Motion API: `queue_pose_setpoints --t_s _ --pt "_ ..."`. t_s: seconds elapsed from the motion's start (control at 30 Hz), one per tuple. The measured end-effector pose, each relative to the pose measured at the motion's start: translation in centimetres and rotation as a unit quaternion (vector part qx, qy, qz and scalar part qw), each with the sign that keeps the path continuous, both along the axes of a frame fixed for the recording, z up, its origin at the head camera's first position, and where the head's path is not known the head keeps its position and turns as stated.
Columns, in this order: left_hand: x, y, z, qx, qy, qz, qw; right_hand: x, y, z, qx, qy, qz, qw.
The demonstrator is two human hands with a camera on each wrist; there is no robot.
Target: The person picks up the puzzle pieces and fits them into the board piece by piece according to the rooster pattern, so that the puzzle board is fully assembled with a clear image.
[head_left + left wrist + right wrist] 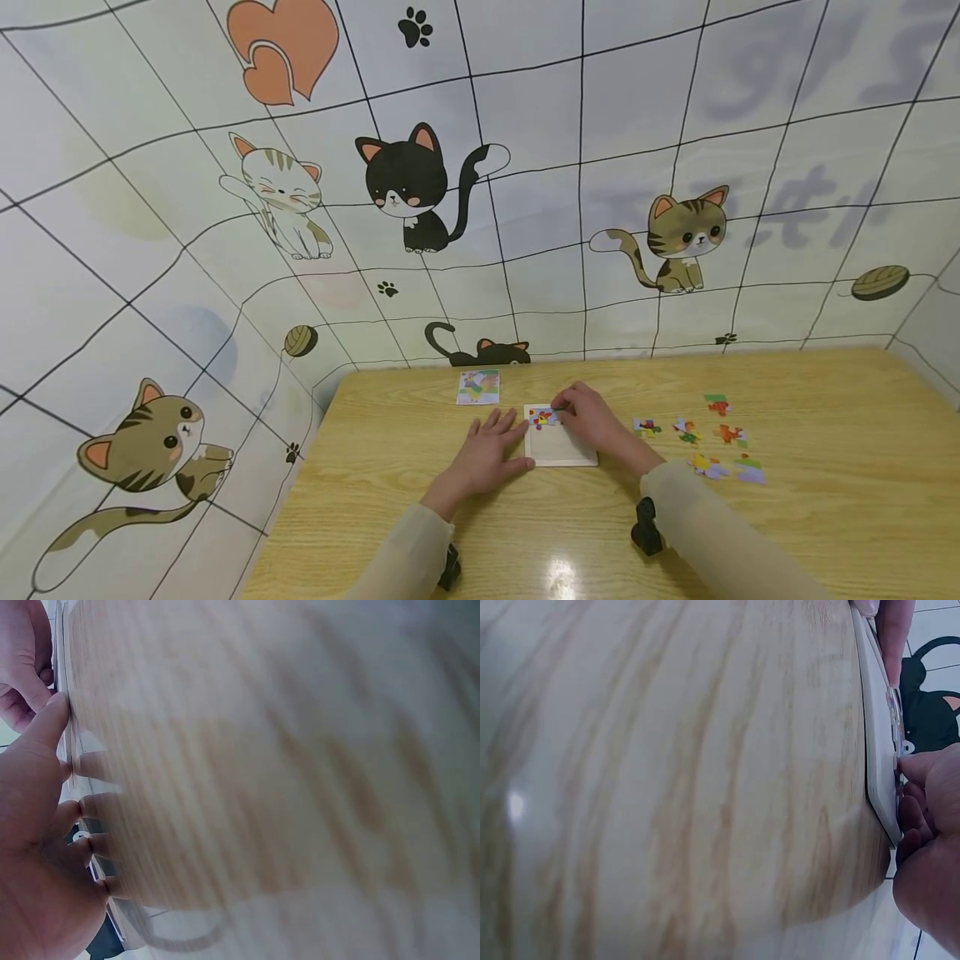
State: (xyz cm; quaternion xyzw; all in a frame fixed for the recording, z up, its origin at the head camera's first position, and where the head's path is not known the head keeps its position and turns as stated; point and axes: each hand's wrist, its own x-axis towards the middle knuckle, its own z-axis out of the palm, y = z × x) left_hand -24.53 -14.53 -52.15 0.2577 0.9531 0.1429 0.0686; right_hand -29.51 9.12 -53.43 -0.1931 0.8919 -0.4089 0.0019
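Observation:
A white-framed puzzle tray (561, 451) lies flat on the wooden table, with joined colourful puzzle pieces (540, 418) in its upper left part. Fingers spread, my left hand (486, 455) rests at the tray's left side, its thumb at the lower left corner. My right hand (590, 423) reaches over the tray's right side, thumb and fingertips pinching a puzzle piece at the top edge, beside the joined pieces. Most of that piece is hidden by the fingers. In the right wrist view, the thumb of the right hand (939, 799) meets the tray's surface (879, 739).
Several loose puzzle pieces (727, 433) lie on the table (832, 417) right of the tray. A small square picture card (478, 387) lies at the back left. Behind the table hangs a white gridded wall covering (525, 208) with cartoon cats.

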Motion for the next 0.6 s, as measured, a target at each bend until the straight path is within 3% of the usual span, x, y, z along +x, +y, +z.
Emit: queue_pose_setpoints --t_s 0.4,0.6 --pt "0.09 -0.01 0.15 0.001 -0.001 0.0 1.0 0.09 0.06 -0.01 0.013 0.03 0.011 0.9994" --pt "0.09 -0.08 0.14 0.003 -0.002 -0.002 1.0 0.03 0.15 -0.24 0.017 0.017 0.012 0.9996"
